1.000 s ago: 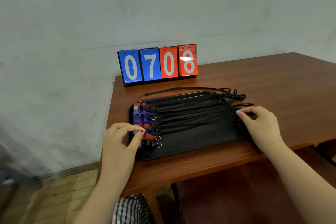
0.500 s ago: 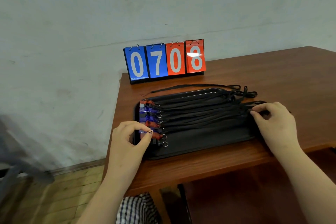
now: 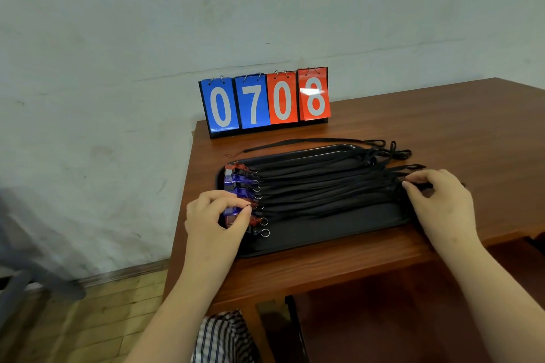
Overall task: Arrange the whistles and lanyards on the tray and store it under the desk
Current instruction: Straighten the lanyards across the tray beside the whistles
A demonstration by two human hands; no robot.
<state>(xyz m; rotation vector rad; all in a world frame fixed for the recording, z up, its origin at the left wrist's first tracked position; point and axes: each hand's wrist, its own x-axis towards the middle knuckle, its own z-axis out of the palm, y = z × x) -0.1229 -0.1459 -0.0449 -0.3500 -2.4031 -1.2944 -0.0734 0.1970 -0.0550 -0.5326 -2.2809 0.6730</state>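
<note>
**While pinched at both ends, whistles (image 3: 239, 186) and lanyards (image 3: 324, 186) lay on the tray (image 3: 324, 234)**

While the left hand (image 3: 215, 221) curled over the near end of the row, its thumb and forefinger met in a pinch on one whistle (which part they gripped, the fingers hid). Beyond those fingertips the other red and blue whistles lay side by side at the tray's left end, with metal rings just right of the fingertips. From there the black lanyards ran stretched across the tray to the right hand (image 3: 442, 206). Its thumb and forefinger pinched the cord ends at the tray's right edge, and its other fingers were loosely curled. Past the right fingertips a few loops spilled onto the desk (image 3: 457, 127). One loose lanyard (image 3: 295, 142) lay on the wood beyond the tray. Farther from both hands a flip scoreboard (image 3: 265, 100) stood reading 0708. Below the left wrist, checked cloth (image 3: 221, 339) showed.
</note>
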